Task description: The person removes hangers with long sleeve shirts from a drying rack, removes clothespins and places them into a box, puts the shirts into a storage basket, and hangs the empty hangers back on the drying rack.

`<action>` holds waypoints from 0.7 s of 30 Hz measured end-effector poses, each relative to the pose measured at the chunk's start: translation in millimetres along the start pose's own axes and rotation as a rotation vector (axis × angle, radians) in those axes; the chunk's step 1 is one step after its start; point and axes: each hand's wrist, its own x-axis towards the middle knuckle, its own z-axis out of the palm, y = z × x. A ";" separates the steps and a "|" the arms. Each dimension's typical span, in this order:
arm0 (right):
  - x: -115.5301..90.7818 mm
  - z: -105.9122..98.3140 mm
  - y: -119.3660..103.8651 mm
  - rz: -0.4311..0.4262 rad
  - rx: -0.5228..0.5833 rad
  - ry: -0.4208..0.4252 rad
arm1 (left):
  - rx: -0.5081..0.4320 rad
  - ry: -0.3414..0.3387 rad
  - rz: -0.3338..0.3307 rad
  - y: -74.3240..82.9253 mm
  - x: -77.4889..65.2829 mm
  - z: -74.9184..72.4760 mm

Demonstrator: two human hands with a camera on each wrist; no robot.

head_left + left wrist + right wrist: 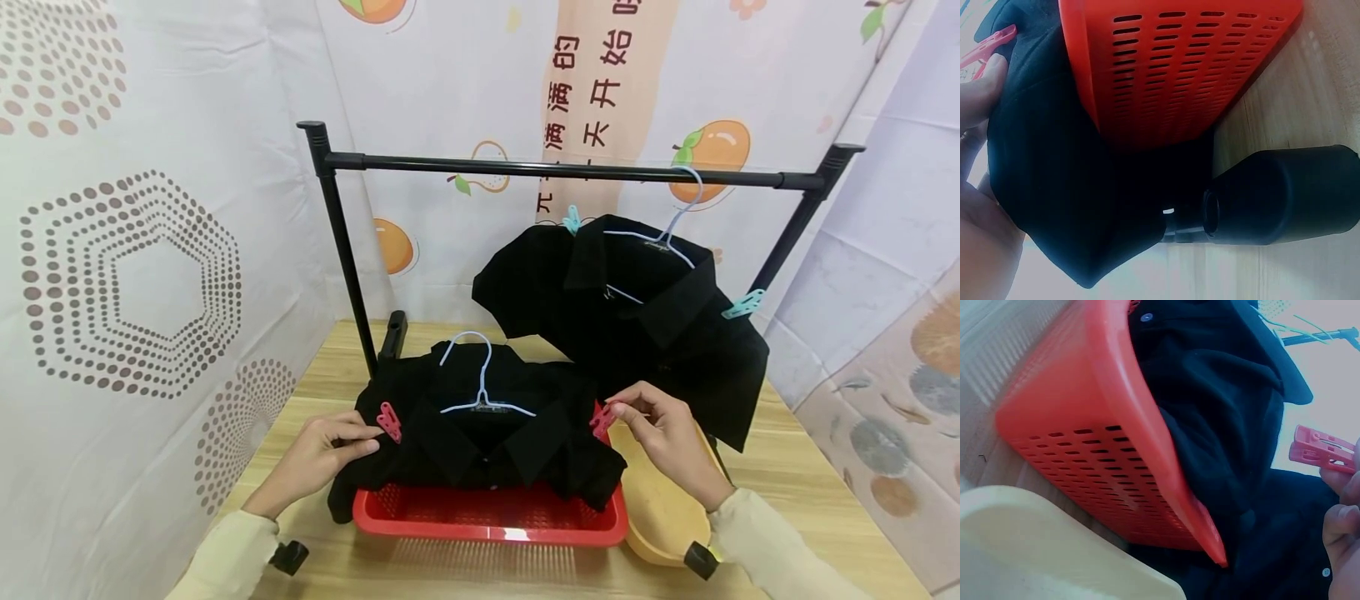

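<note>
A black collared shirt (420, 462) on a pale blue hanger (480, 392) is draped over a red basket (487, 532). At its left shoulder, my left hand (326, 450) pinches the cloth beside a pink clothespin (389, 422); the fingertips partly hide the contact. On the other side, my right hand (667, 433) holds a second pink clothespin (1319, 449) between thumb and finger, by the right shoulder. In the right wrist view its free end stands apart from the cloth.
A black rack's bar (487, 167) spans behind. Another black shirt (525, 267) hangs from it on a pale blue hanger (686, 208), with teal clothespins (744, 304) on its shoulders. A yellow basin (660, 508) stands right of the basket on the wooden table (300, 500).
</note>
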 end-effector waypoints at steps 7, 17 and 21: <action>-2.3 -4.8 29.7 0.015 0.038 0.042 | 0.001 0.005 0.019 1.5 -0.1 0.0; -7.0 -12.1 41.5 0.181 0.090 -0.018 | 0.001 0.016 0.028 1.7 -1.2 0.1; -10.2 -12.6 45.8 0.233 0.054 -0.028 | 0.005 0.017 0.029 2.1 -1.2 0.0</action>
